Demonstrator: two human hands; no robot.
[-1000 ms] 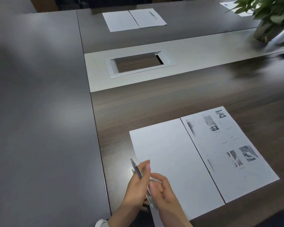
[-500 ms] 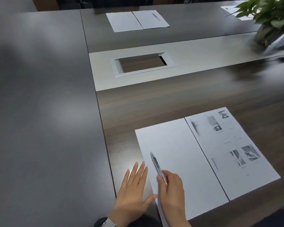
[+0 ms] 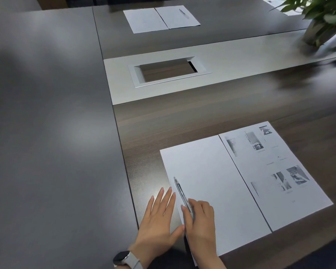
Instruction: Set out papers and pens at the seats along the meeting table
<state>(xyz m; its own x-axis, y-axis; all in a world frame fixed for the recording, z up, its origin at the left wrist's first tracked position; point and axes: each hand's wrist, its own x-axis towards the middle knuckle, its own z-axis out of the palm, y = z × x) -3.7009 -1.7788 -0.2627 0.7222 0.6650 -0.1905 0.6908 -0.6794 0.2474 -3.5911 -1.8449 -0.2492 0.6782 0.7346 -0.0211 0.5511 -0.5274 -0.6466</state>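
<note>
This seat's pen (image 3: 180,193) is being laid down: the right hand (image 3: 201,224) pinches its lower end with curled fingers, and the pen lies along the left edge of the blank sheet (image 3: 208,183), tip pointing away from the person. The left hand (image 3: 159,216) lies flat on the tabletop (image 3: 173,123) just beside that sheet, fingers spread straight, holding nothing. A printed sheet (image 3: 275,171) lies edge to edge on the right (the far seat (image 3: 161,18) already has two sheets and a pen). Next, I judge, the right hand need only let go, leaving the pen square, then move on.
</note>
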